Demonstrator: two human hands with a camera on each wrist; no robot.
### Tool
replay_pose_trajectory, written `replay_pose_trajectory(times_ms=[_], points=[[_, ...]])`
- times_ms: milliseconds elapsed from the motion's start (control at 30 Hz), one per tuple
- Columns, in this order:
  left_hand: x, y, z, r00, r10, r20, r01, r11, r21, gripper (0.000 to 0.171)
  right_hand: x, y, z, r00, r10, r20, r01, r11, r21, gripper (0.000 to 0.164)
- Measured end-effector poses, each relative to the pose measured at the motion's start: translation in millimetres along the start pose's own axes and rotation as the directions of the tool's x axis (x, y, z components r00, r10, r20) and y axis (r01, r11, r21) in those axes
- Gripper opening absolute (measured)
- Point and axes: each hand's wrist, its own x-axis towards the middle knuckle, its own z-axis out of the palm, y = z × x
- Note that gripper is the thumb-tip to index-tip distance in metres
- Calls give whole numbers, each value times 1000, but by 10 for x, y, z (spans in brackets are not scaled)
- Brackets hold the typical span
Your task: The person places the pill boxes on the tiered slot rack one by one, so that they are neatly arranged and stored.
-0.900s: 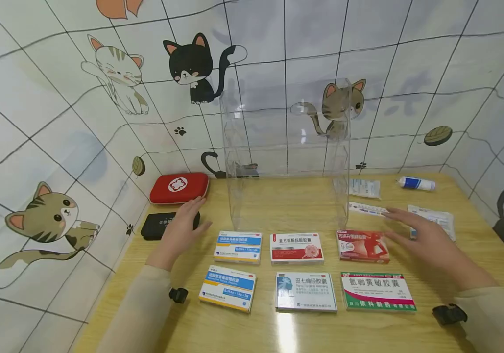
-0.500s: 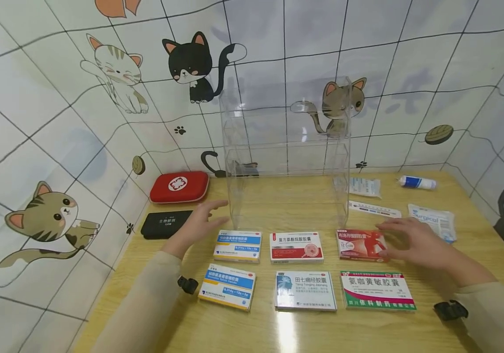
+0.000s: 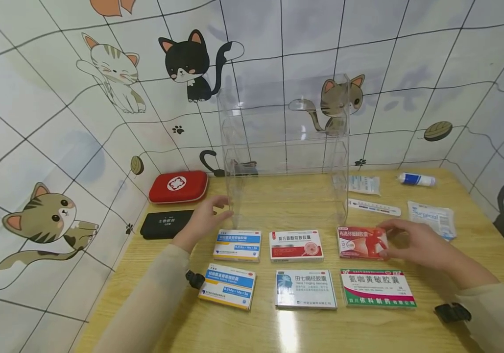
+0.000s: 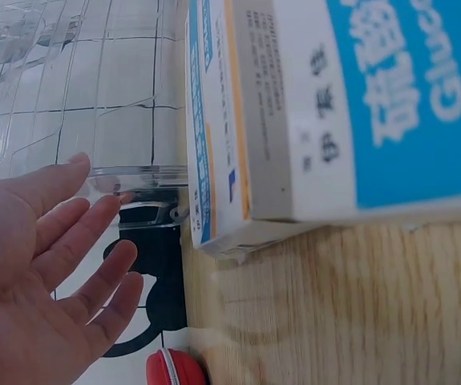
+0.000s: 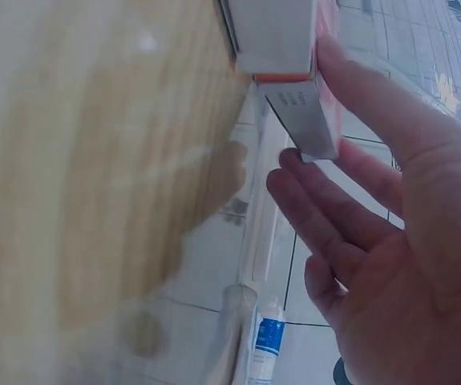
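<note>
My right hand [image 3: 419, 245] pinches the right end of a red medicine box [image 3: 362, 241], thumb on the near edge and fingers on the far edge. In the right wrist view, the end flap of that medicine box [image 5: 306, 116] shows between thumb and fingers. At the left front upright of a clear acrylic rack [image 3: 287, 142] is my left hand [image 3: 203, 218], fingers relaxed and slightly bent; whether the fingertips touch the rack I cannot tell. A blue-and-white medicine box [image 3: 237, 245] lies just right of this hand, and a black case [image 3: 163, 223] lies left of it.
Other medicine boxes lie in front: red-and-white [image 3: 297, 246], grey-white [image 3: 306, 289], green-and-white [image 3: 378, 288], and blue-and-yellow [image 3: 227, 287]. A red zip case [image 3: 178, 186] sits back left. Back right are a blue-and-white tube [image 3: 417, 179], a thermometer pack [image 3: 374, 207] and a surgical packet [image 3: 432, 219].
My right hand has moved left and closed its thumb and fingers on the red medicine box. My left hand has moved right, from over the black case to the rack's left side.
</note>
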Motion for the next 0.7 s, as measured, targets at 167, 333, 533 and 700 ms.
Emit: replay_pose_trajectory(times_ms=[167, 333, 533, 700], points=[[1, -3, 18, 999, -34, -5, 34, 999, 10, 46, -60, -71, -21, 997, 61, -51, -57, 996, 69, 49], [6, -11, 37, 999, -35, -13, 35, 999, 14, 49, -103, -136, -121, 985, 95, -145, -73, 986, 151, 27], [2, -21, 54, 999, -41, -23, 41, 999, 14, 49, -36, -285, -424, 964, 42, -262, 8, 982, 188, 24], [18, 19, 25, 999, -29, -25, 30, 999, 30, 47, 161, -577, -727, 943, 31, -332, 49, 972, 231, 27]])
